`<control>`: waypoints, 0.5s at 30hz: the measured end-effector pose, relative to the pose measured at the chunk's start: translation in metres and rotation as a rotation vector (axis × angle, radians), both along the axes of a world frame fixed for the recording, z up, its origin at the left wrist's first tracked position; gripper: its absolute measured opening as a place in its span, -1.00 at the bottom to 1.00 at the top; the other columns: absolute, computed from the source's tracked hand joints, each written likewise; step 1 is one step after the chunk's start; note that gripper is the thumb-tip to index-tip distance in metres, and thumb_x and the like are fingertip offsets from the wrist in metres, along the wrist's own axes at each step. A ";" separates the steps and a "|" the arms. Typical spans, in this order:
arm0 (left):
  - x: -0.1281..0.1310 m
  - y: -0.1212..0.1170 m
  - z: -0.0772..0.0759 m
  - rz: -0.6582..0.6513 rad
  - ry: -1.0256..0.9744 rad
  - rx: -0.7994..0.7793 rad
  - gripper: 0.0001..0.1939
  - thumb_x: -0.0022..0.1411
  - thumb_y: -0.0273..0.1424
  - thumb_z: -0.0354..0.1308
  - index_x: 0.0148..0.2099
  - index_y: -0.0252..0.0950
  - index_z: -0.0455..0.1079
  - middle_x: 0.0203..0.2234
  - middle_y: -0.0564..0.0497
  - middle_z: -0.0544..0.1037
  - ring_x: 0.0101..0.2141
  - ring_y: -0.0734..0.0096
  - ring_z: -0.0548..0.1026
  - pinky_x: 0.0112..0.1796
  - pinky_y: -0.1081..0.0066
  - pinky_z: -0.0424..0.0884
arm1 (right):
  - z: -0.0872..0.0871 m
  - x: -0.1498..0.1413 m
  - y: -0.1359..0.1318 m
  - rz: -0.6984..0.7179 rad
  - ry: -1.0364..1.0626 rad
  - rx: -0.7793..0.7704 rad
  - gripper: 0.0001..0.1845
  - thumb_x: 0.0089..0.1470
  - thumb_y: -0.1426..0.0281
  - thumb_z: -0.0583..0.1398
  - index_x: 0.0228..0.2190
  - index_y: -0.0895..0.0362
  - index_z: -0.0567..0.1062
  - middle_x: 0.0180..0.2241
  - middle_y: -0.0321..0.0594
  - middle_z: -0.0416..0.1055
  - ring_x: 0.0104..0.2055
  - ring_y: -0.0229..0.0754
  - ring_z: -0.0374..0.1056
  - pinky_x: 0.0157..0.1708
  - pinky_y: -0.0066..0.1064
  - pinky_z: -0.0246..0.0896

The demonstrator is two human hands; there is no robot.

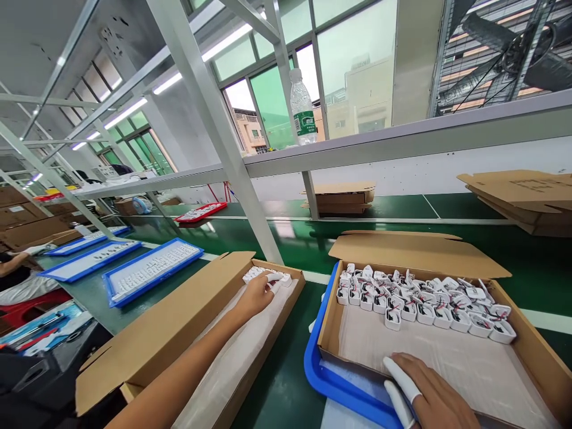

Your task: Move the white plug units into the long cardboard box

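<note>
My left hand (258, 293) reaches into the far end of a long cardboard box (187, 333) and rests on a small cluster of white plastic parts (263, 276); its fingers curl over one part. My right hand (424, 390), with white finger cots on two fingers, lies flat on the near rim of a second cardboard box (531, 345). That box holds several rows of white parts with red and black wires (420, 301) on white paper and sits on a blue tray (322, 375).
Blue trays (152, 271) of white parts line the green belt (295, 238) at left. A red tray (201, 212) sits farther back. Flat cardboard stacks (344, 198) lie beyond. A water bottle (302, 110) stands on the shelf rail. Another person's arm (11, 262) shows at far left.
</note>
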State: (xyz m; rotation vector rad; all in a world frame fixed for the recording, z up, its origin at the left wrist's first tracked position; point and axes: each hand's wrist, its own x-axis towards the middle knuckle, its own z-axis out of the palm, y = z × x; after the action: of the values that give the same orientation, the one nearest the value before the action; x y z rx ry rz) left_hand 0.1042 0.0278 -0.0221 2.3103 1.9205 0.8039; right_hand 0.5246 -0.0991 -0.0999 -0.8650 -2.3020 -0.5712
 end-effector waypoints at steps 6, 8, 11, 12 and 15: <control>0.019 -0.059 0.064 0.085 -0.156 0.072 -0.66 0.30 -0.18 0.10 -0.06 -0.24 0.59 -0.22 -0.06 0.71 -0.27 0.22 0.65 -0.22 0.36 0.59 | 0.012 -0.010 -0.003 -0.005 0.097 0.045 -0.61 -0.03 0.65 0.03 -0.20 0.17 0.50 -0.14 -0.01 0.63 -0.10 -0.01 0.56 -0.11 -0.27 0.44; 0.030 -0.088 0.083 0.107 -0.189 0.142 -0.68 0.26 -0.16 0.17 -0.07 -0.19 0.60 -0.26 -0.01 0.71 -0.29 0.21 0.65 -0.20 0.35 0.58 | 0.014 -0.014 -0.005 -0.022 0.166 0.043 -0.62 -0.02 0.65 0.02 -0.22 0.16 0.50 -0.17 -0.02 0.63 -0.11 -0.01 0.55 -0.12 -0.26 0.44; 0.055 -0.125 0.095 0.043 -0.190 0.256 -0.79 0.22 -0.20 0.24 -0.15 -0.11 0.62 -0.28 0.04 0.71 -0.27 0.18 0.64 -0.19 0.33 0.57 | 0.015 -0.019 -0.009 -0.034 0.210 0.008 -0.61 -0.02 0.67 0.02 -0.22 0.16 0.51 -0.15 0.00 0.62 -0.09 0.02 0.53 -0.11 -0.22 0.45; 0.065 -0.132 0.095 -0.012 -0.197 0.277 -0.81 0.24 -0.21 0.23 -0.16 -0.09 0.62 -0.28 0.05 0.71 -0.26 0.18 0.64 -0.19 0.32 0.56 | 0.016 -0.020 -0.011 -0.037 0.206 -0.013 -0.61 -0.01 0.67 0.02 -0.22 0.17 0.51 -0.14 0.01 0.61 -0.08 0.03 0.52 -0.10 -0.20 0.45; 0.101 -0.135 0.080 -0.213 -0.207 0.226 -0.81 0.31 -0.25 0.17 -0.14 -0.08 0.60 -0.26 0.04 0.69 -0.28 0.22 0.64 -0.22 0.33 0.55 | 0.018 -0.021 -0.014 -0.056 0.181 -0.102 -0.63 0.01 0.67 0.05 -0.22 0.19 0.53 -0.14 0.06 0.59 -0.10 0.06 0.51 -0.12 -0.15 0.46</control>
State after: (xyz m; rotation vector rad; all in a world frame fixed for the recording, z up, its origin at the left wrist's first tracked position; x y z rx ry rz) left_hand 0.2055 -0.1068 0.0580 2.3855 1.5408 1.2327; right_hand 0.5037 -0.1132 -0.0817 -0.9903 -2.1632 -0.3843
